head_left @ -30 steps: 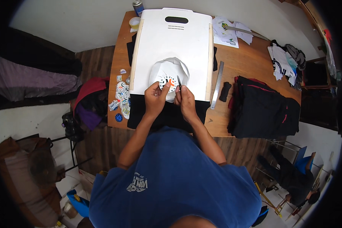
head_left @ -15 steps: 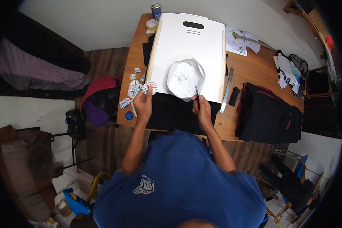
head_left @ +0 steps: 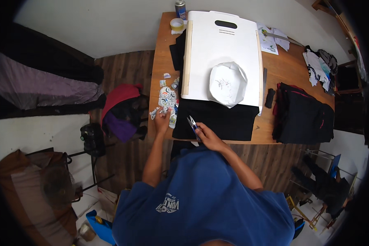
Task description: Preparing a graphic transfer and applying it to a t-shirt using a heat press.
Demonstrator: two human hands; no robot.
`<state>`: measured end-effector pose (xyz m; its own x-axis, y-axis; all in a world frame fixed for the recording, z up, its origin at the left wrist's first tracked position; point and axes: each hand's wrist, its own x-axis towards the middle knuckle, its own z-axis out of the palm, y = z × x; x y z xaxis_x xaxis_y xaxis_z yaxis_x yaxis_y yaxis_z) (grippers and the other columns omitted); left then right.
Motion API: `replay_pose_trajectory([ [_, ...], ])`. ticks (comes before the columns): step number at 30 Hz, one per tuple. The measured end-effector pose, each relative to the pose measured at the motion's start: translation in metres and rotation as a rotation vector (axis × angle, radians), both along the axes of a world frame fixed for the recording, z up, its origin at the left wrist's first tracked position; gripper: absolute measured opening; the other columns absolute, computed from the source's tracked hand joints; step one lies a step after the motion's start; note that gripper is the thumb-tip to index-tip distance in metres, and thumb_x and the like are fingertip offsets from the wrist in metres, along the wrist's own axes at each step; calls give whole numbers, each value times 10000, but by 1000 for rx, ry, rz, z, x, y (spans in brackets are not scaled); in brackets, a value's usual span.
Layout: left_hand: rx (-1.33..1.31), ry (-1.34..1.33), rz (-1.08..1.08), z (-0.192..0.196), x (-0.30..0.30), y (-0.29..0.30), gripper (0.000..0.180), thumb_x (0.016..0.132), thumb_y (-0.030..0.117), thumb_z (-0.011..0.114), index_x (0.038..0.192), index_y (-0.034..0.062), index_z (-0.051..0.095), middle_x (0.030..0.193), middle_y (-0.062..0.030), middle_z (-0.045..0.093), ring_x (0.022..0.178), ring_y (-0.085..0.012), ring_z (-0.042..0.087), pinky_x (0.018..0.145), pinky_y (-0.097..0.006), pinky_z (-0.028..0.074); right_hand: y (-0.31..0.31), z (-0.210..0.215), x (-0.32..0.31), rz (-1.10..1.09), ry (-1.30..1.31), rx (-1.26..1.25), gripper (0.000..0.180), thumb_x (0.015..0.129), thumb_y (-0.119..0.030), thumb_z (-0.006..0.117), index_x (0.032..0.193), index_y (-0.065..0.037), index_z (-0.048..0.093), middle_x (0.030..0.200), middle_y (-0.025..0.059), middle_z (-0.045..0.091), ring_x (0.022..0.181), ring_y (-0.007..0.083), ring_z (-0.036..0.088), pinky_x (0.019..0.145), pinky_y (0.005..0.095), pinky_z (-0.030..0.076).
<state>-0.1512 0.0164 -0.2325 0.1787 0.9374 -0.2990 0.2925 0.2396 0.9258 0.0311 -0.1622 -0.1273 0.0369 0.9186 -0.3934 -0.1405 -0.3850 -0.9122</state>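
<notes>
My left hand [head_left: 162, 120] is at the pile of patches [head_left: 167, 95] on the table's left edge. Its fingers are apart and touch the lower patches; nothing shows clearly gripped in them. These patches are small and colourful, some round, some odd-shaped. Held in my right hand [head_left: 208, 136] are thread snips [head_left: 192, 123], blades apart and pointing up and away over a black cloth [head_left: 217, 119]. A white many-sided paper tray [head_left: 242, 88] sits on the white board [head_left: 199, 53] beyond, with small scraps or marks on its bottom.
The wooden table [head_left: 160, 45] carries folded black clothes [head_left: 305, 112] on the right, with a dark rolled item [head_left: 269, 97] and a metal ruler [head_left: 265, 80] beside the board. A spray can [head_left: 180, 10] and a tape roll [head_left: 176, 24] stand at the far left corner.
My left hand has gone from holding up a round patch to the patch pile. My right hand, with the snips, has drawn back from the tray toward me. The view has shifted.
</notes>
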Motion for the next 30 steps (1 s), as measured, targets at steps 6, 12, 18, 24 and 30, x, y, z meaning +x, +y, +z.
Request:
replay_pose_trajectory([
  [6,244,128,-177,6,-19,-26,550,844,212,741,1284,34,464,685,14,426,627,-81,422,587,-230,372,12,-83,-24,-34,-168,62,402,970,-144,534,1313,5,389,745,20,484,672,110,485,628,280,441],
  [12,96,16,-334,-1,-49,-20,311,880,166,693,1139,42,577,686,15,445,631,-81,451,609,-240,409,61,-140,-49,-109,-343,71,576,955,-144,563,1422,-22,248,766,69,563,563,135,557,554,293,481],
  [18,125,73,-500,7,-45,-2,248,901,162,669,1097,27,598,714,0,535,674,-77,513,639,-230,433,68,-95,-35,-172,-241,-316,545,936,-158,572,1377,30,313,808,110,644,650,156,639,615,320,519],
  [24,16,38,-635,-6,-47,3,241,896,114,659,1081,-23,588,818,-50,637,746,-91,581,709,-247,478,10,-77,-10,-439,-67,-190,253,967,-221,523,1166,-64,532,888,78,673,610,121,608,497,249,459],
  [30,15,25,-763,18,-15,17,235,888,103,661,1091,3,599,766,-26,594,695,-92,556,652,-234,450,-15,-3,76,-1324,-292,-22,372,981,-416,507,1118,-72,468,779,43,570,571,82,527,478,211,415],
])
